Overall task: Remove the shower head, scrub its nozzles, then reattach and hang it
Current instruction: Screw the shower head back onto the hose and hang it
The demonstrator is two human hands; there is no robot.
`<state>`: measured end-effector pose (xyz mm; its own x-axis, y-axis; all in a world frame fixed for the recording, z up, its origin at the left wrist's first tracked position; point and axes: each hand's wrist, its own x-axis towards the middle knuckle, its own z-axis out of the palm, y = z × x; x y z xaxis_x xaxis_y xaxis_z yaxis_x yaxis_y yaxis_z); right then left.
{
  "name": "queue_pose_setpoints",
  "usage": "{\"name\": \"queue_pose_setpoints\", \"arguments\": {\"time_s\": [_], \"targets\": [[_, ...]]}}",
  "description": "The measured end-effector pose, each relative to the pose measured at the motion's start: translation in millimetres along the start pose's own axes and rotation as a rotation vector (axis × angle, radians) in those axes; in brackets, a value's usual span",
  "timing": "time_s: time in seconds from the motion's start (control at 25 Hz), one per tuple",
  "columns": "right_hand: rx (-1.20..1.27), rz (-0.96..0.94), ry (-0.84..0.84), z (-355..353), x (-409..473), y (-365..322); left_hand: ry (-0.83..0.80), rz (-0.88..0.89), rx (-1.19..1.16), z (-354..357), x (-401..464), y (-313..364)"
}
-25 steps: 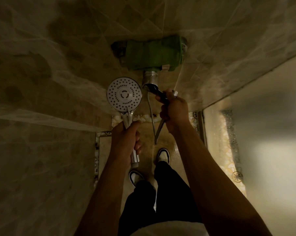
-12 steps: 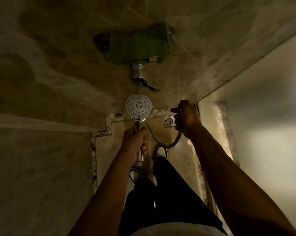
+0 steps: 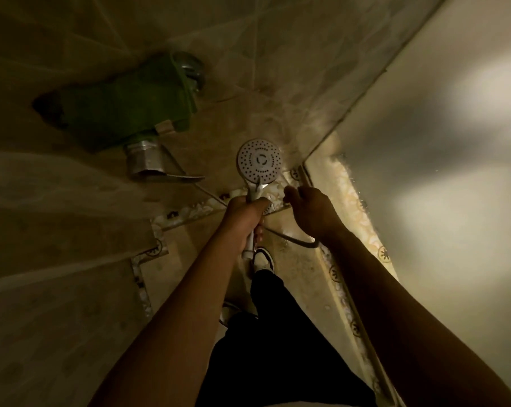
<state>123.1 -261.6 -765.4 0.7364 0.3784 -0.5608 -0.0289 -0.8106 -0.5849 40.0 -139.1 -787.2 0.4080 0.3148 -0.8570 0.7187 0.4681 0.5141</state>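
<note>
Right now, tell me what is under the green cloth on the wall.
Under the green cloth, a chrome mixer tap sticks out below with its lever, and a round chrome fitting shows at the upper right. The tap's body is covered.

Your left hand (image 3: 245, 218) hides the middle of the shower head (image 3: 259, 160) handle, so you can't see that stretch. Your right hand (image 3: 310, 212) faces away from you; whether its fingers pinch anything can't be told. The hose (image 3: 295, 241) disappears behind that wrist. The green cloth (image 3: 125, 110) covers most of the tap (image 3: 148, 163) body. Both forearms are cut off by the bottom edge.
</note>
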Motion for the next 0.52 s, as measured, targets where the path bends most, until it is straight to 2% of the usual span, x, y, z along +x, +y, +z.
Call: {"name": "queue_pose_setpoints", "arguments": {"time_s": [0.16,0.52], "targets": [[0.012,0.008,0.081,-18,14,12,-0.054,0.010,0.063,24,14,20],[0.028,0.054,0.118,-34,42,17,-0.114,0.056,0.095,47,32,30]]}}
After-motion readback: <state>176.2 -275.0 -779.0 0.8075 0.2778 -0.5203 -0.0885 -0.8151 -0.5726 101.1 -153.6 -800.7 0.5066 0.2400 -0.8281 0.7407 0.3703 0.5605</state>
